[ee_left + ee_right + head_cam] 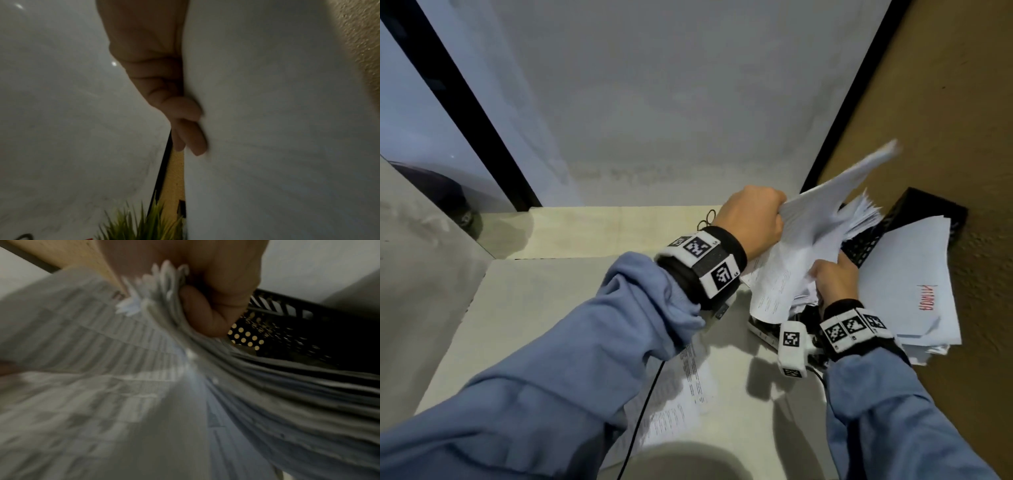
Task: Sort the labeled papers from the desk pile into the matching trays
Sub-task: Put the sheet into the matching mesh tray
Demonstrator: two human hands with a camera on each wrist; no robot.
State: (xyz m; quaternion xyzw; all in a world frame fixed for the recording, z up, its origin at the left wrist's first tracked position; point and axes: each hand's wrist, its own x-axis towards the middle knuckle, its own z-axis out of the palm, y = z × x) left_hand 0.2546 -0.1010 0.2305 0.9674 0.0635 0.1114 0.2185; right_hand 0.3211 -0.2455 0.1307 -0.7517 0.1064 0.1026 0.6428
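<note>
At the far right of the table (551, 308), we are gripping a thick sheaf of papers (811, 236) above a black perforated tray (866, 246): our left hand (750, 219) is clenching its upper edge, our right hand (835, 277) is pinching the lower corner. The sheets are looking light, limp and apt to fan or slip, so we are judging a firm edge hold safest.
</note>
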